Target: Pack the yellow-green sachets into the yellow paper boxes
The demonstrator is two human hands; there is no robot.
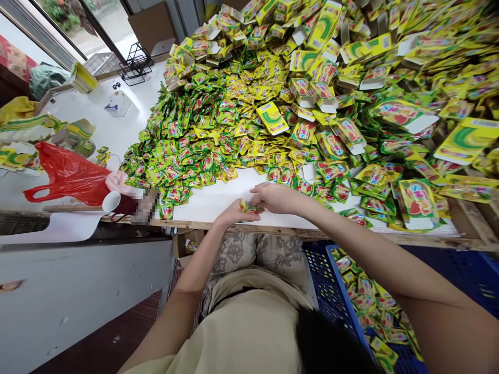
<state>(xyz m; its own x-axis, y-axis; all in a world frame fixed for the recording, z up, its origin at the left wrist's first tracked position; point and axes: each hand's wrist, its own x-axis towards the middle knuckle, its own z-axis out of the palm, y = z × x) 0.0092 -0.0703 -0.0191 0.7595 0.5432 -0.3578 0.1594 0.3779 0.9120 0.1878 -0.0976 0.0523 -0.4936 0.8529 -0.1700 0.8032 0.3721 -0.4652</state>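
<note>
Just above the table's front edge, my left hand (233, 213) is closed round small green-and-yellow packets (249, 208) with fruit pictures. My right hand (271, 197) meets it from the right, fingers bent over the same packets; its fingertips are partly hidden. How many packets are between the hands I cannot tell. Beyond them spreads a heap of loose green packets (183, 150), mixed with yellow packets (253, 85). Right of my hands lie more packets and small printed boxes (419, 200), some with their white flaps open.
A red plastic bag (70, 174), a white-rimmed cup (112, 201) and a black wire rack (135, 65) are on the left of the white table (210, 202). Yellow boxes (325, 23) pile up at the back right. Below the table, a blue crate (346, 296) holds packets.
</note>
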